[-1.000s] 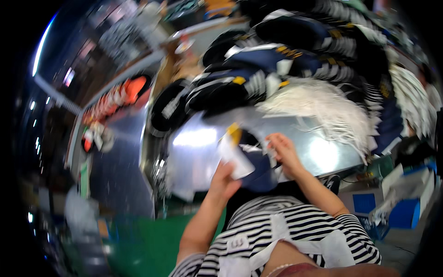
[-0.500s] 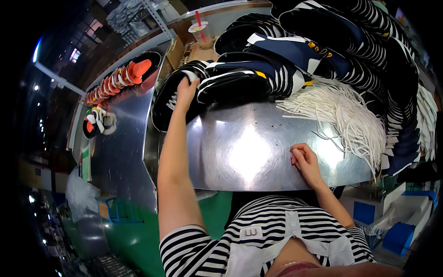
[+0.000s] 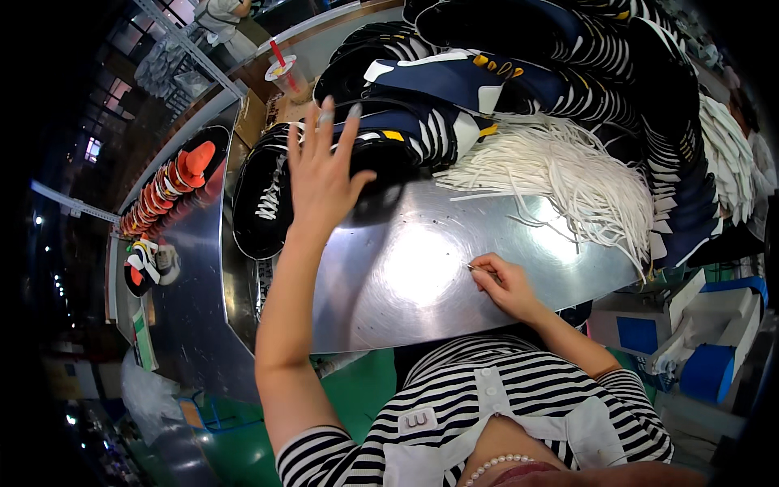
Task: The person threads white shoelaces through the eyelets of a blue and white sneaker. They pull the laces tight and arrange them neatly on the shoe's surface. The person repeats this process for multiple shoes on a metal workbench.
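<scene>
Left of the frame's centre, the left hand (image 3: 323, 188) is open, back upward, its fingers spread and pointing toward the top edge; whether the fingertips touch anything, I cannot tell. One black shoe upper (image 3: 250, 207) with white lacing lies just to its left, long axis running up and down the picture. Beyond the thumb, nested dark uppers (image 3: 418, 130) lie to its right, long axis running left to right. This hand is the nearer to both. Right of centre and lower, the right hand (image 3: 505, 286) has its fingers curled closed over the metal table (image 3: 381, 300); whether they pinch something small, I cannot tell. Counted: two hands, one heap of white laces (image 3: 560, 183), one cup (image 3: 286, 77), one red straw (image 3: 278, 53). The nested uppers overlap too much to count.
</scene>
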The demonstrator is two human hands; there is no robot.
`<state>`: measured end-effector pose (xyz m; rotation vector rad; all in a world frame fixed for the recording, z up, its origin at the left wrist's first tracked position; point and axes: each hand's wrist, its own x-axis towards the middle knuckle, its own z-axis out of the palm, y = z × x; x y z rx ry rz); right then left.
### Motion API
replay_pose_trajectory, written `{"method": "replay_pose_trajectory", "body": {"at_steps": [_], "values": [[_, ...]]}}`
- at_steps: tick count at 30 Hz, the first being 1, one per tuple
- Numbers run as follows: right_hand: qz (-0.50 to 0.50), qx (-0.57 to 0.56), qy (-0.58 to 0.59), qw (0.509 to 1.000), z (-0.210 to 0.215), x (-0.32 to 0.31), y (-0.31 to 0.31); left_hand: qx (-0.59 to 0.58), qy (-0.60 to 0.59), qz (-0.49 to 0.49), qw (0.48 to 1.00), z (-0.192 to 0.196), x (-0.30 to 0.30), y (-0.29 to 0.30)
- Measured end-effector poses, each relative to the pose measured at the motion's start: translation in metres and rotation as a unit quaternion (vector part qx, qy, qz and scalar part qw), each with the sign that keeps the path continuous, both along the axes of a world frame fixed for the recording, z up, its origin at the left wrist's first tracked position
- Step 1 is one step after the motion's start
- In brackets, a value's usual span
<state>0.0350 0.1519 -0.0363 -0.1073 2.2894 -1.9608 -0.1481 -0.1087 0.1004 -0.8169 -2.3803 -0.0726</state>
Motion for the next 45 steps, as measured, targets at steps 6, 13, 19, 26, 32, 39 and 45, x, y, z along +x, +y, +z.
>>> {"method": "replay_pose_trajectory", "body": {"at_steps": [6, 13, 19, 26, 32, 39, 45], "values": [[0.0, -0.021, 0.028, 0.999, -0.01, -0.002, -0.007, -0.061, -0.004, 0.137, 0.989, 0.007, -0.065, 0.023], [-0.01, -0.057, 0.021, 0.998, -0.012, -0.003, -0.002, 0.162, 0.024, 0.067, 0.984, -0.065, 0.021, 0.005], [-0.128, 0.176, 0.125, 0.968, 0.009, -0.007, 0.033, 0.198, -0.061, -0.049, 0.977, -0.084, 0.076, 0.009], [-0.1, 0.501, 0.186, 0.839, 0.011, -0.051, 0.068, 0.336, -0.204, 0.082, 0.916, -0.137, -0.026, 0.077], [-0.05, 0.427, 0.165, 0.888, 0.018, -0.049, 0.084, 0.385, -0.231, 0.092, 0.889, -0.121, 0.005, 0.09], [0.089, 0.061, 0.255, 0.961, 0.105, -0.037, 0.008, 0.618, -0.363, -0.057, 0.695, -0.103, 0.034, 0.065], [0.199, -0.559, 0.291, 0.751, 0.219, 0.025, 0.067, 0.59, -0.378, 0.0, 0.714, -0.076, 0.087, 0.052]]}}
